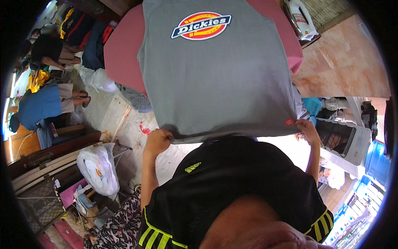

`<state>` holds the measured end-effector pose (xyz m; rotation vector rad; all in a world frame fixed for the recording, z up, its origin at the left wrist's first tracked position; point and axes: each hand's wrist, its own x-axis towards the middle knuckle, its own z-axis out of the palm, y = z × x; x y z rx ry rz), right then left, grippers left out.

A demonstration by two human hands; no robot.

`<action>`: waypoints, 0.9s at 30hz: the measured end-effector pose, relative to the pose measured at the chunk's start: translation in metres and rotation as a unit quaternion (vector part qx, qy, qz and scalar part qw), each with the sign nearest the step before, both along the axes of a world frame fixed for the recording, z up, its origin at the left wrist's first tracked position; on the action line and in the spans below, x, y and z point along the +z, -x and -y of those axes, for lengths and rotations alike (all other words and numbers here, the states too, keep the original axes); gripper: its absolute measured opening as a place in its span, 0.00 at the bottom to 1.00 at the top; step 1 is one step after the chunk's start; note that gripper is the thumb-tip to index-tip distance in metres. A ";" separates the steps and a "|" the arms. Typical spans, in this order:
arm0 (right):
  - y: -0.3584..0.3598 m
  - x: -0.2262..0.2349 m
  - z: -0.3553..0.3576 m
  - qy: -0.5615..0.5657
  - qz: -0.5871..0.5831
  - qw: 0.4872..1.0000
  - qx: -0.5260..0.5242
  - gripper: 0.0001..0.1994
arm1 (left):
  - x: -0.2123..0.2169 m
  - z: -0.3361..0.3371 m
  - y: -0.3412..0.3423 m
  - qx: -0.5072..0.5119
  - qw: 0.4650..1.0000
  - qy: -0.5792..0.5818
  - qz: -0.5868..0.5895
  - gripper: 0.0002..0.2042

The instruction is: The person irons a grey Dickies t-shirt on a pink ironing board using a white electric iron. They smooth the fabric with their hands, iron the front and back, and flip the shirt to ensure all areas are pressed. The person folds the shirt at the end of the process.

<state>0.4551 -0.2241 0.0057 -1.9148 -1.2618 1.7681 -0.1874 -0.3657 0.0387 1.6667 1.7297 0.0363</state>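
A grey shirt [215,79] with a round red, yellow and blue emblem lies spread over a pink padded board [122,58]. My left hand [157,140] grips the shirt's hem at its near left corner. At the near right corner of the hem, beside a small red tag, my right hand [307,129] pinches the cloth. Both arms reach up past my black shirt.
A white iron [300,18] rests at the board's far right end. A white plastic bag [99,168] sits at lower left. People sit at the far left [45,103]. A white fan-like appliance [346,139] and blue containers [375,159] stand at right.
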 end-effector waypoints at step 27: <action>0.184 0.030 -0.399 -0.341 0.147 0.903 0.215 0.18 | -0.042 -0.240 0.093 0.530 0.765 -0.360 0.066 0.07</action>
